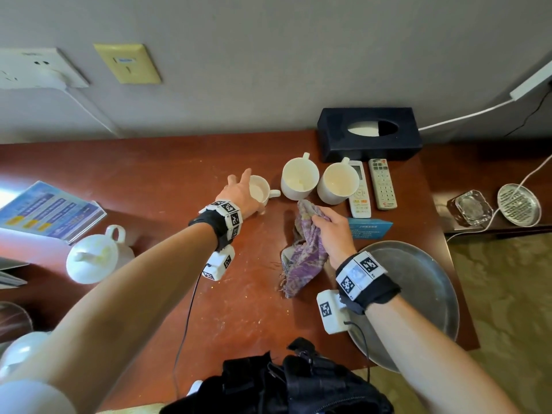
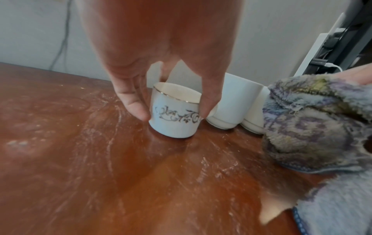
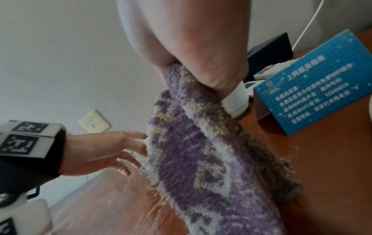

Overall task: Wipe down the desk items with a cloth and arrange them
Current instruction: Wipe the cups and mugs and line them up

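Cups: three in a row, one small patterned cup (image 1: 260, 191) and two taller plain white mugs (image 1: 298, 178) (image 1: 338, 183). Remote controls: two, side by side (image 1: 360, 189) (image 1: 383, 184). One each of tissue box (image 1: 369, 134), purple cloth (image 1: 304, 249), blue card stand (image 1: 370, 228), metal tray (image 1: 418, 294), lidded white teapot (image 1: 95, 255), glass ashtray (image 1: 469, 211); wall plates: two (image 1: 35, 68) (image 1: 127, 63).
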